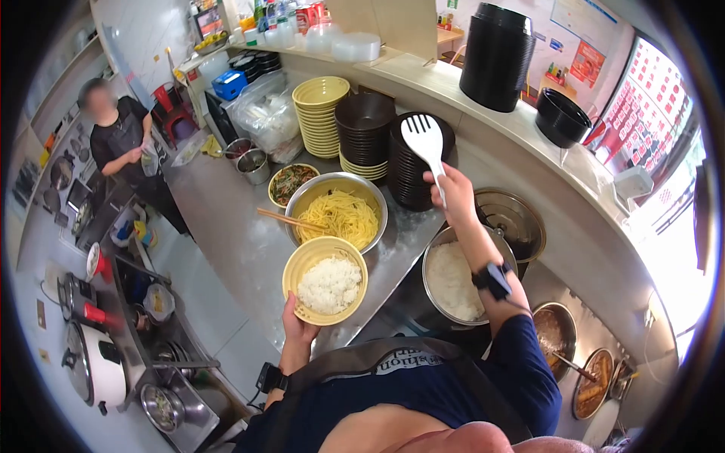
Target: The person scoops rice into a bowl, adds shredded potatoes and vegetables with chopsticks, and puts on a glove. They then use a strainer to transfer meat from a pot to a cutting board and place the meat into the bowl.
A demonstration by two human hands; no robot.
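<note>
My left hand [299, 323] grips the rim of a yellow bowl [290, 279], which holds a mound of white rice [330, 285]. Raised above the counter, my right hand [453, 189] is closed round the handle of a white slotted spatula [424, 140], its head pointing up beside the dark bowl stack. Beyond the rice bowl, a steel bowl [379, 198] holds yellow noodles [338, 217], with wooden chopsticks [291, 220] resting across it. A large pot of rice [451, 281] stands below my right forearm.
Yellow bowls [320, 121] and dark bowls [364, 124] are stacked on the steel counter [219, 219]. A bowl of chopped vegetables [293, 183] sits by the noodles. Pots of food [553, 332] stand at right. Another person [124, 143] stands at far left, holding a plastic bag.
</note>
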